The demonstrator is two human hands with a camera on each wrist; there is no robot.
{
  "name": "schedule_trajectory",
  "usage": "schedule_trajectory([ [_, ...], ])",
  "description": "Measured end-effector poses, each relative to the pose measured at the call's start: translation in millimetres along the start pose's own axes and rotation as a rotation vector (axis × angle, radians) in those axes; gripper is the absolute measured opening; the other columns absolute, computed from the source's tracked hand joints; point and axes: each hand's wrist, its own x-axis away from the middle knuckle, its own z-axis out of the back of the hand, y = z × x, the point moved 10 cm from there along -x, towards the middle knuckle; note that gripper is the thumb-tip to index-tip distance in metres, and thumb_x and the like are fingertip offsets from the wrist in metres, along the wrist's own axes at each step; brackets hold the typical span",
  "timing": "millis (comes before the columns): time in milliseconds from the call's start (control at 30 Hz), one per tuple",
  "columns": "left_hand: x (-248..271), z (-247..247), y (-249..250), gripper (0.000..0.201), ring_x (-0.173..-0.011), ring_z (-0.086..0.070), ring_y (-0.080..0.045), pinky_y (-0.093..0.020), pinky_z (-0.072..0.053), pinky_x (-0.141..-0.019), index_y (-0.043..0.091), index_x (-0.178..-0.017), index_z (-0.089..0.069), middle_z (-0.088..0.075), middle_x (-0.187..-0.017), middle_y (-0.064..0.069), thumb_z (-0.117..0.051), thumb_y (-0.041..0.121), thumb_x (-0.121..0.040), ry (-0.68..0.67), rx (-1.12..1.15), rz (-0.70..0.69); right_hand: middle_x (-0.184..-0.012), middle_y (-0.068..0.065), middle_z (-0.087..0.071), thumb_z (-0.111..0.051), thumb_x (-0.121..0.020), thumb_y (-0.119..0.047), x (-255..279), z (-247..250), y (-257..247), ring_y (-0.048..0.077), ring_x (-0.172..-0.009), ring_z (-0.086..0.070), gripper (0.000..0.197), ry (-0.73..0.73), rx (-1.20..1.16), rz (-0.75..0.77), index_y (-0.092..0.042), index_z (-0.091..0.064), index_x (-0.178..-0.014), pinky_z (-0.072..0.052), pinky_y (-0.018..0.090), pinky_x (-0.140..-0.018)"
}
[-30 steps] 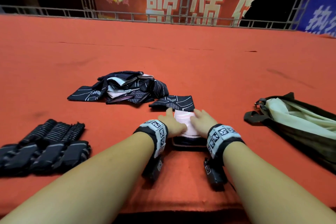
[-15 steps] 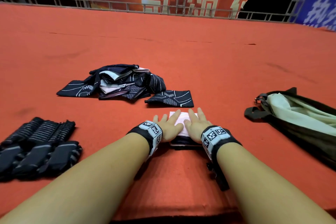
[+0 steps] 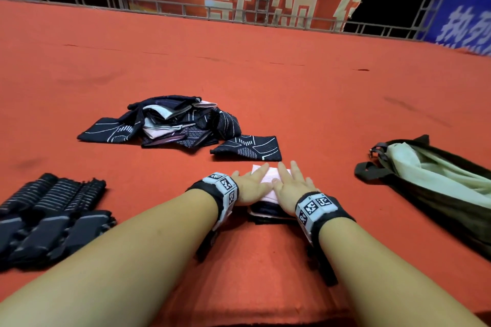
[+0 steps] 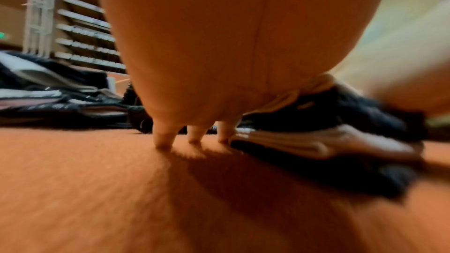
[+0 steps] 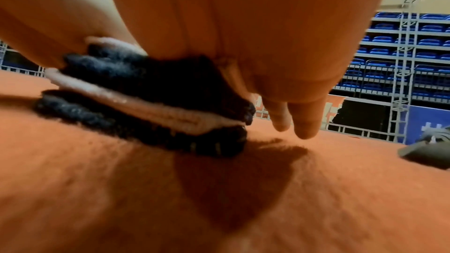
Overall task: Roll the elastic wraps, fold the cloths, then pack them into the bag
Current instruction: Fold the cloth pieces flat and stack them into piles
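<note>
Fingers on both hands are straight and flat, gripping nothing, just pressing the folded cloth stack down on the red worktop. Imo keep even pressure w/ left hand and right hand so creases set. Stack's right under the palms; unfolded cloth pile is further back, rolled wraps left, bag right.

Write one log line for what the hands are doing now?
left hand: flat on stack | right hand: flat on stack | pink-and-navy folded cloth stack: pressed on orange carpet

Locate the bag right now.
In the head view the bag lies open on the red carpet at the right edge, right of the right hand, apart from it.
</note>
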Motion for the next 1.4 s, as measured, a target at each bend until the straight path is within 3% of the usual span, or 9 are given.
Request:
schedule_trajectory([
  [100,-9.7,29.4,-7.0,0.057,-0.155,-0.014,-0.022,-0.026,-0.010,-0.120,0.024,-0.163,-0.007,-0.009,-0.169,-0.001,-0.026,0.037,-0.111,0.089,0.212,-0.044,-0.166,-0.015,0.015,-0.026,-0.103,-0.050,-2.2,-3.5,-0.3,0.038,-0.151,-0.014,0.059,-0.013,0.032,-0.016,-0.048,-0.001,-0.156,-0.014,0.056,-0.120],
  [200,-21.1,66.7,-50.7,0.060,-0.147,-0.035,-0.027,-0.029,-0.025,-0.116,0.032,-0.160,-0.023,-0.031,-0.164,-0.004,-0.040,0.046,-0.105,0.340,0.350,0.112,-0.165,-0.012,0.022,-0.034,-0.103,-0.040,-5.2,-5.1,1.0,0.040,-0.150,-0.017,0.065,-0.026,0.069,-0.044,-0.047,0.006,-0.155,-0.017,0.056,-0.119],
  [367,-48.9,63.5,-87.2,0.068,-0.147,-0.036,-0.026,-0.034,-0.026,-0.121,0.027,-0.160,-0.028,-0.031,-0.164,-0.004,-0.058,0.037,-0.100,0.369,0.556,0.214,-0.165,-0.013,0.021,-0.019,-0.100,-0.047,-4.3,-7.1,0.0,0.040,-0.146,-0.026,0.061,-0.029,0.066,-0.042,-0.046,0.007,-0.156,-0.020,0.056,-0.118],
  [600,-28.8,90.5,-84.7,0.049,-0.131,-0.053,-0.015,-0.034,-0.034,-0.119,0.023,-0.142,-0.058,-0.057,-0.146,-0.001,-0.059,0.005,-0.096,0.590,0.885,0.051,-0.165,-0.015,0.018,-0.018,-0.099,-0.053,-3.6,-5.7,2.5,0.038,-0.144,-0.030,0.060,-0.013,0.089,-0.054,-0.049,0.004,-0.155,-0.020,0.055,-0.118],
  [900,90.3,183.5,-83.4,0.030,-0.089,-0.072,-0.027,-0.038,-0.058,-0.074,0.025,-0.101,-0.071,-0.075,-0.098,-0.004,-0.075,0.010,-0.075,0.831,1.013,-0.151,-0.168,0.002,0.010,-0.042,-0.093,-0.019,23.9,32.1,-29.0,0.038,-0.152,0.011,0.077,0.080,0.266,-0.031,-0.032,-0.005,-0.159,0.002,0.055,-0.122],
  [1000,131.5,201.1,-83.5,0.029,-0.084,-0.072,-0.033,-0.044,-0.059,-0.074,0.030,-0.091,-0.068,-0.073,-0.095,-0.011,-0.074,0.007,-0.074,0.841,0.965,-0.172,-0.164,0.009,-0.023,-0.041,-0.096,-0.029,36.7,64.5,-63.4,0.034,-0.151,-0.017,0.058,0.174,0.116,0.024,-0.022,-0.031,-0.153,-0.018,0.045,-0.122],
  [1133,168.4,204.5,-75.1,0.030,-0.078,-0.059,-0.028,-0.036,-0.048,-0.062,0.023,-0.091,-0.067,-0.063,-0.089,-0.009,-0.068,-0.005,-0.081,0.730,0.924,-0.229,-0.124,0.020,-0.063,-0.043,-0.100,-0.043,60.9,94.9,-115.3,0.032,-0.113,-0.059,0.047,0.137,-0.222,0.193,-0.006,-0.061,-0.123,-0.043,0.034,-0.091],
  [1267,202.2,202.1,-61.6,0.039,-0.074,-0.066,-0.026,-0.028,-0.051,-0.050,0.013,-0.112,-0.060,-0.068,-0.101,-0.012,-0.058,-0.017,-0.087,0.650,0.990,-0.311,-0.074,0.004,-0.061,-0.059,-0.096,-0.047,96.3,81.5,-142.0,0.018,-0.055,-0.047,0.035,-0.103,-0.842,0.207,-0.015,-0.059,-0.084,-0.034,0.025,-0.055],
  [1400,230.9,193.0,-58.8,0.058,-0.081,-0.072,-0.026,-0.031,-0.055,-0.053,0.014,-0.136,-0.049,-0.069,-0.110,-0.015,-0.059,-0.017,-0.087,0.626,1.050,-0.309,-0.074,0.007,-0.072,-0.064,-0.097,-0.015,134.8,78.1,-159.7,0.016,-0.054,-0.068,0.009,-0.183,-1.171,0.264,-0.009,-0.061,-0.103,-0.056,0.033,-0.064],
])
